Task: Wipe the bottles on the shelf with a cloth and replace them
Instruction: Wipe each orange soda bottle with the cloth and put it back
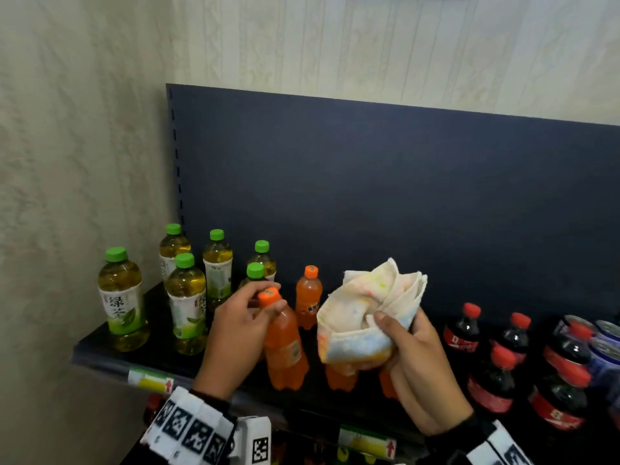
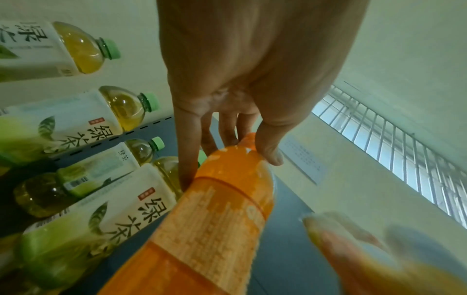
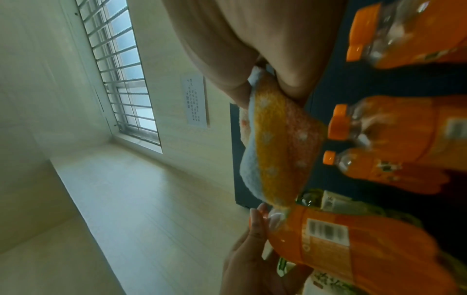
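Orange soda bottle [image 1: 285,344] pinched at its cap by the left hand [image 1: 235,333]; right hand [image 1: 416,367] clutches the cloth [image 1: 369,313]. Wiping looks unfinished; most bottles seemingly remain.

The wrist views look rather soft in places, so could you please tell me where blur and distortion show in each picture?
Head view: fairly sharp in the middle, shelf edge bowed by the wide lens. Left wrist view: the cloth at lower right is smeared, the orange bottle looms stretched. Right wrist view: scene rotated sideways, nearest orange bottles blurred, window bars bright.
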### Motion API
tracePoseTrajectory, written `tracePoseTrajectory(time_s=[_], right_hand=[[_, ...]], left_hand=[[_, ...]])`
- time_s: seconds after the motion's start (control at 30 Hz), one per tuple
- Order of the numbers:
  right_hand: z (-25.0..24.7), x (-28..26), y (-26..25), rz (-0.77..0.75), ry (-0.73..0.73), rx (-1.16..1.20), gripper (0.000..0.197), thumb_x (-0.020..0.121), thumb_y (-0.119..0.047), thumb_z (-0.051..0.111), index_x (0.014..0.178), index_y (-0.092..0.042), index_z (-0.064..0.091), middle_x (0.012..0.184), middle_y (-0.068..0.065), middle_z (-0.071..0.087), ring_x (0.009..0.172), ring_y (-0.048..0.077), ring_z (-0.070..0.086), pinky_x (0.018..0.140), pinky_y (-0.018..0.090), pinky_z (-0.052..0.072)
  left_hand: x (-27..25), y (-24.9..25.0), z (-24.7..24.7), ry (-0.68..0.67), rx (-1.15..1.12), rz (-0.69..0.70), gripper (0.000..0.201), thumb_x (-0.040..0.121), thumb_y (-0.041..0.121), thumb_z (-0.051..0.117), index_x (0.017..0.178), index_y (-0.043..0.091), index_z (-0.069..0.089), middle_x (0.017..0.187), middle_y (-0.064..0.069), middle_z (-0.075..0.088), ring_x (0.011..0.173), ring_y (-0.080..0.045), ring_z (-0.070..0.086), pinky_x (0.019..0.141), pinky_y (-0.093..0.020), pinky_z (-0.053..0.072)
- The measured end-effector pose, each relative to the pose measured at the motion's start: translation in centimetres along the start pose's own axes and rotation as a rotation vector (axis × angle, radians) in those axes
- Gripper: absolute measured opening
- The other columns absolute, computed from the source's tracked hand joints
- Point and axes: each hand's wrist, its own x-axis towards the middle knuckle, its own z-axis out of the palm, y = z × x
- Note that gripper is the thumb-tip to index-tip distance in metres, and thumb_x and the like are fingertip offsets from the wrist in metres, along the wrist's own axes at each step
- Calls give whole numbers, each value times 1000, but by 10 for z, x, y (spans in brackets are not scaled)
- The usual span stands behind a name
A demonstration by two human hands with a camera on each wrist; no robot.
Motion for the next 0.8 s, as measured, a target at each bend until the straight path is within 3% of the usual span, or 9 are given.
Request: tracePoseTrajectory(time_s=[0.1, 0.2, 0.3, 0.37, 0.43, 0.53, 0.6, 0.73, 0.8], right_hand=[[33, 1, 7, -55, -15, -38, 43, 105, -2, 56, 143, -21, 57, 128, 5, 78, 119, 20, 74, 96, 32, 63], [53, -10, 26, -117, -125, -407, 44, 104, 1, 58, 141, -24, 60, 133, 0, 75, 124, 13, 71, 107, 34, 57], [61, -27, 51, -180, -349, -719, 59, 104, 1, 61, 148, -38, 55, 151, -24, 56, 143, -5, 48, 121, 22, 39], [61, -36, 64, -192, -453, -795, 63, 106, -23, 63, 153, -57, 41, 161, -35, 35, 151, -12, 30, 121, 10, 28], [63, -42, 67, -166, -511, -840, 59, 104, -52, 57, 153, -68, 28, 165, -41, 20, 154, -15, 18, 123, 10, 21], [73, -36, 64, -95, -482, -785, 88, 83, -92, 46, 160, -52, 31, 169, -34, 20, 156, -11, 19, 131, 26, 21], [79, -31, 60, -75, -445, -683, 88, 87, -87, 45, 160, -37, 39, 168, -25, 32, 154, -6, 29, 130, 29, 27], [87, -29, 57, -112, -393, -597, 57, 102, -69, 37, 152, -44, 49, 152, -23, 55, 143, -4, 49, 119, 21, 41], [86, -27, 64, -185, -407, -677, 48, 107, -52, 42, 154, -47, 46, 157, -25, 48, 148, -5, 42, 121, 19, 37]], left_hand=[[-11, 0, -7, -22, -110, -22, 25, 91, 17, 76, 104, 38, 72, 96, 20, 75, 91, 12, 67, 70, -8, 53], [-16, -3, -8, 2, -167, -34, 23, 90, 18, 77, 105, 35, 74, 98, 16, 77, 94, 5, 69, 75, -13, 54], [-15, -7, -14, 13, -222, -36, 28, 92, 7, 72, 107, 31, 76, 101, 20, 77, 98, 3, 71, 80, -16, 57], [-12, -12, -21, 59, -241, -39, 29, 93, 5, 70, 108, 29, 76, 104, 16, 78, 102, -2, 71, 87, -24, 57], [-9, -15, -30, 98, -277, -40, 23, 92, 12, 73, 109, 27, 75, 103, 12, 79, 102, -5, 72, 88, -28, 56], [-6, -19, -35, 77, -285, -32, 23, 91, 16, 74, 109, 30, 74, 102, 17, 78, 98, -1, 72, 81, -22, 57], [-9, -20, -31, 22, -295, -44, 29, 92, 7, 72, 107, 31, 75, 102, 17, 79, 97, -2, 73, 77, -20, 59], [-20, -18, -18, -56, -293, -75, 37, 89, 0, 71, 105, 32, 77, 102, 11, 80, 101, -11, 74, 84, -31, 61], [-19, -17, -21, -22, -334, -77, 35, 89, 2, 72, 103, 34, 78, 103, 12, 80, 101, -9, 75, 85, -31, 60]])
